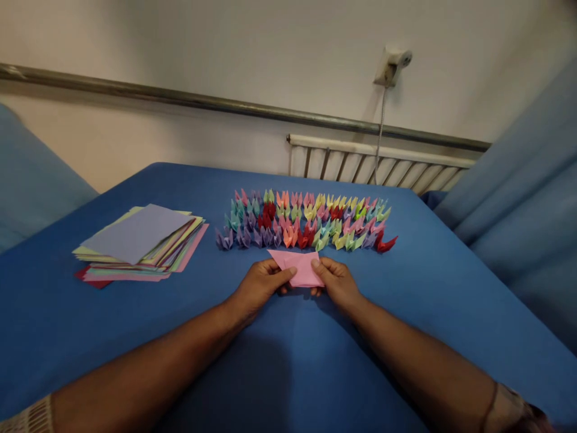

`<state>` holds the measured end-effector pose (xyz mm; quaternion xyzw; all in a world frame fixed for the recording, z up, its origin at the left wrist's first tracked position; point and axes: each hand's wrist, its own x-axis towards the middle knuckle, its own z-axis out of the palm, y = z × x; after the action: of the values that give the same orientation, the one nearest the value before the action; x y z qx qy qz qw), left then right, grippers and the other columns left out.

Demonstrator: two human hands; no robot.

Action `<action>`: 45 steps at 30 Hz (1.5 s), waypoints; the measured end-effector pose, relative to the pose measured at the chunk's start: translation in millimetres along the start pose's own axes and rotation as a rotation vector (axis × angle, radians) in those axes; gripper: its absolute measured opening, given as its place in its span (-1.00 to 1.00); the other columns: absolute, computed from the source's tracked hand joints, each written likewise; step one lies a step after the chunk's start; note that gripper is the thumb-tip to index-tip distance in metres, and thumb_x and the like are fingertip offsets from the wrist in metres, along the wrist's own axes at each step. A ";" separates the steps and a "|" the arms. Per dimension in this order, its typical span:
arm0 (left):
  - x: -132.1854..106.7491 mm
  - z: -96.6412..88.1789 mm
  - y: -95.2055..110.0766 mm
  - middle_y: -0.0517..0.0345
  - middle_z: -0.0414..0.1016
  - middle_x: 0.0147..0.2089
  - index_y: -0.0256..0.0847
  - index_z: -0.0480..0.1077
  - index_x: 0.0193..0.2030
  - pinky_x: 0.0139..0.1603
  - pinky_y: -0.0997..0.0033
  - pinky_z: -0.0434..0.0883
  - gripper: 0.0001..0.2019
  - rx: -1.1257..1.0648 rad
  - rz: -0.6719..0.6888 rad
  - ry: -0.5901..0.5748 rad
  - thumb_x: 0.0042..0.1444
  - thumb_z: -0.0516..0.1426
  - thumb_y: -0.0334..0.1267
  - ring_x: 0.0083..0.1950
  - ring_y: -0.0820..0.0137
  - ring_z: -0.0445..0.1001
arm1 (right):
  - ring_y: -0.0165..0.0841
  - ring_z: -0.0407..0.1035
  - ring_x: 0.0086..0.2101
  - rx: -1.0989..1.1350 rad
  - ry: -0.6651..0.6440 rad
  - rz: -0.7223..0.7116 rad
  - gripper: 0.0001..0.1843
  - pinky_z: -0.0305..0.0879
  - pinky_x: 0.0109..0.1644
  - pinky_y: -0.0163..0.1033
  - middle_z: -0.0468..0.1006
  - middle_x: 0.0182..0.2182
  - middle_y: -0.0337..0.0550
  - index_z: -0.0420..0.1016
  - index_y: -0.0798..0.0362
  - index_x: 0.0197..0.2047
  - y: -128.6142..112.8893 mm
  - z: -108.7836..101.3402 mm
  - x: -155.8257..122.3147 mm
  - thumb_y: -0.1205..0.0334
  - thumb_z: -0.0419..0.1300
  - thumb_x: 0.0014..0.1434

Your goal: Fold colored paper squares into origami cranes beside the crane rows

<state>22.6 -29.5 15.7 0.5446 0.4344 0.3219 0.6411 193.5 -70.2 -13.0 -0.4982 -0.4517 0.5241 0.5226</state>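
Note:
A folded pink sheet of paper (299, 265) lies on the blue table (406, 313) in front of me. My left hand (258, 286) pinches its left edge with thumb and fingers. My right hand (337, 281) pinches its right edge the same way. Just beyond the paper stand several rows of small folded paper figures (306, 221) in many colours, a red one at the right end of the front row.
A stack of coloured square paper sheets (140, 243) lies at the left, a lilac sheet on top. Blue fabric rises at the right (523, 198) and far left. A wall rail, a radiator and a wall socket with cable stand behind the table.

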 end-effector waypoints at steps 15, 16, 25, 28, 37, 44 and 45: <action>-0.1 2.3 1.2 0.07 0.56 -0.30 -0.31 0.50 -0.19 -0.47 0.59 0.42 -0.72 -0.141 -0.190 -0.155 -0.04 0.35 -0.25 -0.42 0.48 0.47 | -0.48 0.18 -0.71 -0.061 0.043 -0.034 -0.46 0.09 -0.61 -0.35 0.33 -0.76 -0.33 0.31 0.03 -0.58 -3.1 -2.3 1.2 -0.28 0.15 0.10; -0.2 2.1 2.6 0.04 0.57 -0.26 -0.30 0.50 -0.15 -0.45 0.58 0.46 -0.72 -0.207 -0.231 -0.156 0.00 0.33 -0.25 -0.38 0.46 0.50 | -0.48 0.19 -0.70 -0.080 0.034 -0.057 -0.46 0.09 -0.60 -0.35 0.33 -0.75 -0.33 0.30 0.03 -0.59 -2.8 -2.4 0.9 -0.27 0.15 0.11; 7.9 -2.3 4.5 0.06 0.56 -0.32 -0.36 0.48 -0.25 -0.29 0.53 0.58 -0.89 -0.462 -0.257 0.038 0.06 0.28 -0.42 -0.39 0.47 0.53 | -0.45 0.33 -0.64 0.080 -0.035 -0.011 -0.42 0.20 -0.57 -0.35 0.46 -0.63 -0.25 0.45 0.08 -0.41 -3.6 -7.5 2.4 -0.34 0.12 0.08; 10.0 -4.8 5.0 0.02 0.57 -0.27 -0.37 0.49 -0.22 -0.31 0.54 0.58 -0.89 -0.474 -0.248 0.056 0.09 0.25 -0.41 -0.37 0.46 0.54 | -0.43 0.40 -0.58 0.146 -0.056 -0.007 -0.48 0.23 -0.55 -0.36 0.52 -0.53 -0.20 0.47 0.08 -0.32 -2.6 -9.2 2.7 -0.27 0.19 0.06; 8.3 -3.9 13.1 0.11 0.56 -0.42 -0.36 0.48 -0.30 -0.43 0.59 0.53 -0.94 -0.506 -0.275 0.134 0.16 0.17 -0.46 -0.49 0.49 0.49 | -0.43 0.40 -0.52 0.089 -0.101 -0.070 -0.69 0.27 -0.45 -0.33 0.55 -0.46 -0.21 0.46 0.05 -0.32 -1.1 -7.7 -2.2 -0.05 0.21 0.14; 9.5 -5.6 10.9 0.04 0.57 -0.38 -0.38 0.50 -0.25 -0.44 0.57 0.54 -0.93 -0.534 -0.278 0.118 0.15 0.17 -0.48 -0.47 0.47 0.51 | -0.44 0.39 -0.53 0.022 -0.103 -0.089 -0.67 0.28 -0.45 -0.32 0.52 -0.48 -0.22 0.44 0.06 -0.34 -2.4 -5.5 -2.6 -0.06 0.22 0.12; 9.2 -5.5 10.8 0.04 0.58 -0.38 -0.38 0.50 -0.24 -0.43 0.57 0.54 -0.92 -0.533 -0.275 0.106 0.15 0.17 -0.48 -0.47 0.47 0.51 | -0.44 0.39 -0.53 0.016 -0.100 -0.090 -0.67 0.27 -0.45 -0.32 0.52 -0.49 -0.22 0.44 0.06 -0.35 -2.5 -5.2 -2.6 -0.06 0.22 0.12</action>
<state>22.0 -16.9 24.2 0.2756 0.4372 0.3627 0.7755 198.8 -72.9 -11.0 -0.4464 -0.4950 0.5278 0.5264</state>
